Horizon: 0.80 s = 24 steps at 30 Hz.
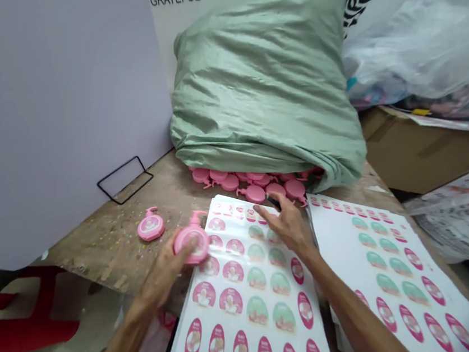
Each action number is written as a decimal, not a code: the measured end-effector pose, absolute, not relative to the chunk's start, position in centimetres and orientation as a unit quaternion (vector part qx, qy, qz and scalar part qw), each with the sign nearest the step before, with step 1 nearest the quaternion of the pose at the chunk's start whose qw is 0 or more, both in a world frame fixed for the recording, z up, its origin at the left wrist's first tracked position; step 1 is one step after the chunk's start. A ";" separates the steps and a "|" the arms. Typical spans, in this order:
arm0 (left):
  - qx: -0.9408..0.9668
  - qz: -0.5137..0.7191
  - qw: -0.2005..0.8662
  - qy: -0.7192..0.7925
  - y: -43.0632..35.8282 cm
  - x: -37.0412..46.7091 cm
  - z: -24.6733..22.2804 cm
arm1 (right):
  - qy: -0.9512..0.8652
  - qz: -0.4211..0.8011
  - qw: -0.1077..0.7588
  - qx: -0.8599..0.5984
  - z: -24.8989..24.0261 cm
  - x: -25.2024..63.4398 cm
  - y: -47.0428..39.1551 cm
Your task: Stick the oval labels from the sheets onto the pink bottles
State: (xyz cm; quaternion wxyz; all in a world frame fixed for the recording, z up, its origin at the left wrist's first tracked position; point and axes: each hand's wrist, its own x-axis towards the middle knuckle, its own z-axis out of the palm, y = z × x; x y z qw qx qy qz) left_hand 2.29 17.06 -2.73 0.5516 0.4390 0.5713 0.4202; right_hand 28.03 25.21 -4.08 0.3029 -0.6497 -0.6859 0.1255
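My left hand (171, 262) is closed around a pink pump bottle (192, 243), its thumb across the front, beside the left edge of a sticker sheet stack (245, 267). Over the top of that stack, my right hand (286, 221) holds a thin dark tool (273, 201) between its fingers; the thumb points left above the small stickers. A second pink bottle (151, 226) with a round label lies on the wooden table to the left. Several pink bottles (254, 193) lie beyond the sheets, at the mouth of a green sack (265, 89).
Another sticker sheet stack (337, 238) lies on the right. A black wire frame (125, 180) leans by the pale panel (70, 95) at the left. Behind, at the right, a cardboard box (423, 155) carries plastic bags. A red stool (44, 301) stands below the table's left edge.
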 end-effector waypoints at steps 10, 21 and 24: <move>0.605 0.464 0.081 0.642 19.8 -1.5 -2.5 | -0.737 0.113 0.094 -0.659 -4.0 30.0 34.8; 0.344 0.535 0.626 0.451 19.7 9.8 -3.4 | -0.691 0.283 0.302 -0.593 -2.4 24.3 22.5; 0.302 0.553 0.620 0.467 18.9 9.3 -3.8 | -0.688 0.348 0.328 -0.545 -3.4 24.3 20.1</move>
